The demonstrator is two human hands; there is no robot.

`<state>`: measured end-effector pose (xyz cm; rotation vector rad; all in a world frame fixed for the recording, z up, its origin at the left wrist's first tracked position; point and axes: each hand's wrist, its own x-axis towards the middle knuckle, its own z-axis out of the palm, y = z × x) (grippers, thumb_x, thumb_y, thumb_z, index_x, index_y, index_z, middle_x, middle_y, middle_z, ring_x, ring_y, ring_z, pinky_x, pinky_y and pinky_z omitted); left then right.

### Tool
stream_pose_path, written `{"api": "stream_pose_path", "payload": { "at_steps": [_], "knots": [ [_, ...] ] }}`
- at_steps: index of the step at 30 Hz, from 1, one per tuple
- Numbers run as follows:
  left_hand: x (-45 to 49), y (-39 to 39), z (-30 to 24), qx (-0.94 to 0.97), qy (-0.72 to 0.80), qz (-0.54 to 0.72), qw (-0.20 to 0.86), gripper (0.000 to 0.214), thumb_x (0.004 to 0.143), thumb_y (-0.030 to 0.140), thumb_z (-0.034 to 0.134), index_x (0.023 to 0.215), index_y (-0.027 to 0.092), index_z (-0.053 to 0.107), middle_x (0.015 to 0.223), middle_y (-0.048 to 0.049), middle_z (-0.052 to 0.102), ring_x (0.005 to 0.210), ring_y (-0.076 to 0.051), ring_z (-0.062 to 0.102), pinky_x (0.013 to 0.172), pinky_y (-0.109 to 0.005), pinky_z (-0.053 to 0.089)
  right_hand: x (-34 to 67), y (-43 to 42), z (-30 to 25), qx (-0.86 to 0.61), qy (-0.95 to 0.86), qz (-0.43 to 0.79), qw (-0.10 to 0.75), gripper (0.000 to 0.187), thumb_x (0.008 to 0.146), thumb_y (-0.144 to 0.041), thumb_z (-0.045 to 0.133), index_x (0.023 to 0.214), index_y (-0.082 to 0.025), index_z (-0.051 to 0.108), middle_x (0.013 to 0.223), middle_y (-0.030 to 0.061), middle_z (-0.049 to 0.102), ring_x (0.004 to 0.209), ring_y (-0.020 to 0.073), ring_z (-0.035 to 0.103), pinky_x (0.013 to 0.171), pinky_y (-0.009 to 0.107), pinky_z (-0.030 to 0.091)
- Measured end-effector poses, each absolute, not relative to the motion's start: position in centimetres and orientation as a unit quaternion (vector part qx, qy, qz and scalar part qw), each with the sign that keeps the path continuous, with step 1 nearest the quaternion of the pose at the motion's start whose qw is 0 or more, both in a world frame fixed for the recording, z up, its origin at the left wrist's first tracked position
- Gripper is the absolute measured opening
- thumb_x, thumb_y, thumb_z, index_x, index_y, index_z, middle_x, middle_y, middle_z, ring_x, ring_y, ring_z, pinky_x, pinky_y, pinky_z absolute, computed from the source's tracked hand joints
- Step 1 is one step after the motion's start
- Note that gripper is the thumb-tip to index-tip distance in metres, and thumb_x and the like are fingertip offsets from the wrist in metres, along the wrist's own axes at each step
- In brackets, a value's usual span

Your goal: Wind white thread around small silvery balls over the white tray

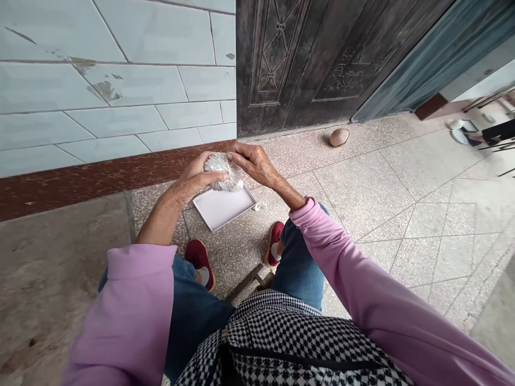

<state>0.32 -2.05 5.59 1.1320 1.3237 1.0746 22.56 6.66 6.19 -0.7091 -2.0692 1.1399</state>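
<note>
Between my two hands is a round, shiny bundle, whitish and clear, like crinkled plastic gathered toward its middle; its exact kind I cannot make out. My left hand wraps its left side, thumb laid across the front. At its upper right my right hand pinches with thumb and fingers close to the gathered centre. Beneath the bundle, a shallow white box lid or tray lies on the floor. A small white scrap sits by its right corner.
A tiled wall and a dark carved door stand in front. On the speckled floor by the door is a rounded brownish object. My red shoes flank the tray. A wooden piece shows between my legs.
</note>
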Motion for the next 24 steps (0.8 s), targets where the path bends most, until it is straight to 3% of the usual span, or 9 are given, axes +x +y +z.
{"api": "stream_pose_path", "payload": {
  "at_steps": [4,7,13,16,19,22,24],
  "knots": [
    [0.5,-2.9,5.8,0.448,0.479,0.449,0.607,0.086,0.067,0.041,0.114,0.141,0.019,0.076,0.125,-0.012,0.088,0.117,-0.038,0.082,0.093,-0.045,0.066,22.6,7.3,6.0,-0.286,-0.754,0.468,0.361,0.044,0.122,-0.033,0.09,0.087,-0.026,0.065,0.084,-0.0008,0.054,0.086,0.0213,0.056,0.084,0.035,0.052],
    [0.7,-2.8,5.5,0.448,0.444,0.469,0.618,0.087,0.064,0.039,0.116,0.14,0.021,0.077,0.123,-0.0121,0.089,0.119,-0.039,0.084,0.093,-0.045,0.069,22.2,7.7,5.7,-0.298,-0.717,0.508,0.373,0.047,0.12,-0.039,0.096,0.088,-0.025,0.065,0.083,-0.0021,0.051,0.084,0.0203,0.053,0.078,0.033,0.05],
    [1.5,-2.2,5.1,0.458,0.413,0.499,0.609,0.085,0.065,0.049,0.112,0.139,0.02,0.081,0.124,-0.0167,0.086,0.134,-0.051,0.085,0.109,-0.062,0.078,21.0,8.5,4.4,-0.35,-0.61,0.598,0.384,0.053,0.125,-0.028,0.09,0.079,-0.022,0.065,0.078,-0.0041,0.054,0.078,0.0145,0.046,0.073,0.028,0.046],
    [1.3,-1.8,4.4,0.481,0.43,0.501,0.577,0.091,0.067,0.046,0.117,0.148,0.024,0.084,0.137,-0.0157,0.086,0.138,-0.049,0.084,0.107,-0.057,0.079,20.7,8.5,3.7,-0.373,-0.555,0.648,0.365,0.048,0.129,-0.014,0.079,0.083,-0.021,0.067,0.076,-0.0052,0.057,0.075,0.0131,0.043,0.071,0.028,0.043],
    [0.4,-1.4,3.3,0.514,0.427,0.484,0.565,0.107,0.063,0.036,0.124,0.162,0.026,0.083,0.149,-0.0169,0.085,0.122,-0.042,0.086,0.087,-0.047,0.079,20.6,8.2,2.9,-0.385,-0.525,0.675,0.348,0.052,0.129,-0.001,0.07,0.081,-0.021,0.064,0.076,-0.0055,0.059,0.073,0.0116,0.043,0.073,0.027,0.043],
    [-0.2,-1.2,2.7,0.519,0.425,0.44,0.597,0.111,0.066,0.037,0.125,0.167,0.026,0.081,0.139,-0.0164,0.086,0.093,-0.034,0.086,0.061,-0.038,0.071,20.7,8.4,1.8,-0.388,-0.528,0.676,0.337,0.048,0.123,-0.007,0.083,0.082,-0.022,0.064,0.076,-0.0043,0.061,0.075,0.0135,0.048,0.071,0.027,0.045],
    [0.0,-1.3,2.8,0.495,0.42,0.442,0.619,0.105,0.067,0.042,0.123,0.162,0.026,0.081,0.131,-0.0148,0.087,0.085,-0.032,0.086,0.054,-0.035,0.065,20.7,8.7,0.9,-0.368,-0.555,0.663,0.342,0.04,0.12,-0.012,0.087,0.086,-0.022,0.067,0.078,-0.0034,0.064,0.076,0.0149,0.05,0.07,0.027,0.046]
  ]
}}
